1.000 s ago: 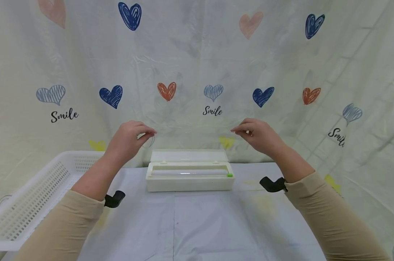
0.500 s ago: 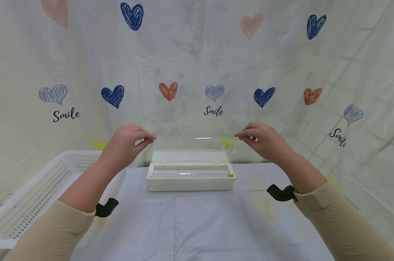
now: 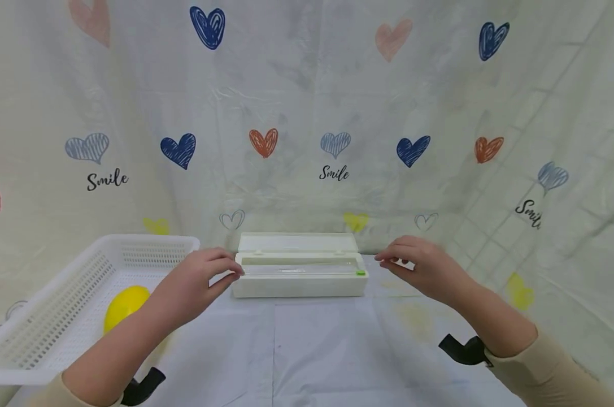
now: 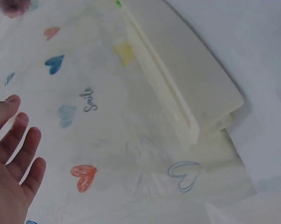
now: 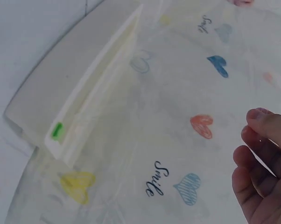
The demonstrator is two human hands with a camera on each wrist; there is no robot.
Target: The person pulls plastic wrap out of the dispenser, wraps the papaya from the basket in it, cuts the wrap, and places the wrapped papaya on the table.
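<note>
A white cling film dispenser box [image 3: 299, 287] stands at the back of the table, its lid [image 3: 297, 242] raised. Inside lies a roll, and a small green cutter slide [image 3: 360, 273] sits at the right end. Clear cling film [image 5: 117, 163] is faintly visible between the box and the hands; its exact outline is hard to see. My left hand [image 3: 192, 288] pinches the film's left edge with thumb and forefinger, just beside the box's left end. My right hand [image 3: 426, 268] pinches the other edge a little right of the box. The remaining fingers are loosely bent.
A white perforated plastic basket [image 3: 57, 294] stands on the left, with a yellow rounded object [image 3: 126, 305] in it, partly behind my left forearm. A white cloth [image 3: 327, 350] covers the table. Behind hangs a curtain [image 3: 296, 85] printed with hearts.
Both hands have come down and toward the body, from above the box to about its height. The right hand has shifted slightly right. The yellow object in the basket has come into view.
</note>
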